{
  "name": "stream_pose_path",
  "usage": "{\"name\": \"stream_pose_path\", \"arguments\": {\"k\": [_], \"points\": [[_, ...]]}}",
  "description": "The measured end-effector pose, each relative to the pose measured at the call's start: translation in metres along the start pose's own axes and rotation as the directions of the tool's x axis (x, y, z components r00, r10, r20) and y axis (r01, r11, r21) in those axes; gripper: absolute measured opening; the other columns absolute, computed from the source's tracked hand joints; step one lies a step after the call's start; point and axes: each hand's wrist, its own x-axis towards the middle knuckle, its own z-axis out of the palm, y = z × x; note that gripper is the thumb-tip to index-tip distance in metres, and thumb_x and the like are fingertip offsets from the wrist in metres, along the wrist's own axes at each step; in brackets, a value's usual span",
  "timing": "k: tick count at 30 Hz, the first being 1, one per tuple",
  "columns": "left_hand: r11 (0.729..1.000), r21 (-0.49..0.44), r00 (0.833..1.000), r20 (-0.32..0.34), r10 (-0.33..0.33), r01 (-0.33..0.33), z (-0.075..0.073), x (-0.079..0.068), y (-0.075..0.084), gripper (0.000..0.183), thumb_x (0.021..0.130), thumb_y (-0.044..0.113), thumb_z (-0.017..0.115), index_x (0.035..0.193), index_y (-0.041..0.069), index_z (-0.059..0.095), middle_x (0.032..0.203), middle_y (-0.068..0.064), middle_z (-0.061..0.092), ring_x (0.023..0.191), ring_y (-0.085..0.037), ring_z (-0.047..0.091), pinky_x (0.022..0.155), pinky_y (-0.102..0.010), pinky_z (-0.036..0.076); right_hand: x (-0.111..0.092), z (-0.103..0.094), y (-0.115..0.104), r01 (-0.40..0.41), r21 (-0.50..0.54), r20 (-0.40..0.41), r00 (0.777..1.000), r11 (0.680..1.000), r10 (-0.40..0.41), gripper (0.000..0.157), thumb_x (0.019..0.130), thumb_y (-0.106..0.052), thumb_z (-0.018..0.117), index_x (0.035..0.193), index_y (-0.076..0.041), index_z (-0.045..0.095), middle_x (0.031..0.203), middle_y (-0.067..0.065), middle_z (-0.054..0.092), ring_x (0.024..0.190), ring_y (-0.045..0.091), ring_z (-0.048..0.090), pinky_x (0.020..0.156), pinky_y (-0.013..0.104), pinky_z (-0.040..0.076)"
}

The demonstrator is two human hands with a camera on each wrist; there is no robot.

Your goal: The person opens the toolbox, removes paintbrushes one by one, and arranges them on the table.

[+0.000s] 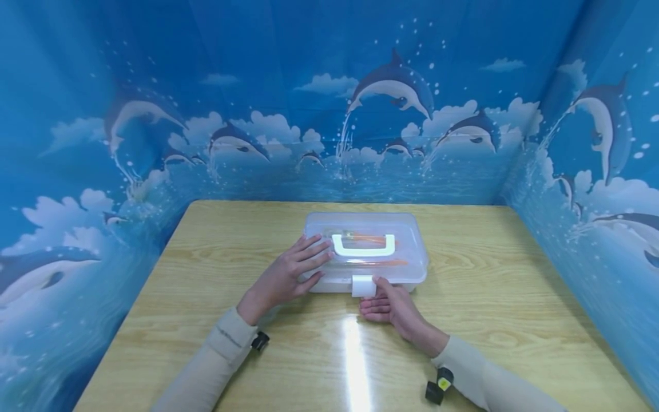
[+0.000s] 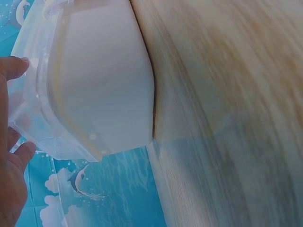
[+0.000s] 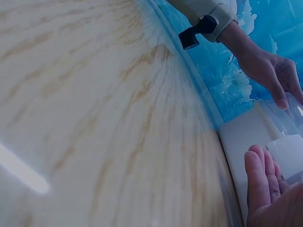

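Observation:
A clear plastic storage box lies closed on the table, with a white handle on its lid and a white latch at its front. Orange, slender items show through the lid; their kind is unclear. My left hand rests on the lid's left side with fingers spread. At the front, my right hand has its thumb at the latch's right edge. Its other fingers extend in front of and below the latch, loosely bent. The left wrist view shows the box's whitish side wall beside the left fingers.
The box stands on a wood-grain table. A blue curtain printed with dolphins encloses its back and sides. Small black devices are strapped at both wrists. A bright light reflection lies on the tabletop.

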Motion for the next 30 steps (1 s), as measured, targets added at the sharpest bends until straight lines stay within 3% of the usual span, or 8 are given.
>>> {"name": "stream_pose_path", "arguments": {"k": [30], "points": [[1.0, -0.03, 1.0, -0.019, 0.004, -0.005, 0.0003, -0.0003, -0.0003, 0.057, 0.086, 0.008, 0.08, 0.14, 0.007, 0.062, 0.15, -0.013, 0.055, 0.143, -0.038, 0.046, 0.119, -0.061, 0.034, -0.0056, -0.0034, -0.0094, 0.002, -0.029, 0.071, 0.997, 1.0, 0.0, 0.064, 0.103, -0.046, 0.054, 0.124, 0.015, 0.054, 0.093, 0.013, 0.076, 0.086, 0.021, 0.076, 0.086, 0.036, 0.064]]}}
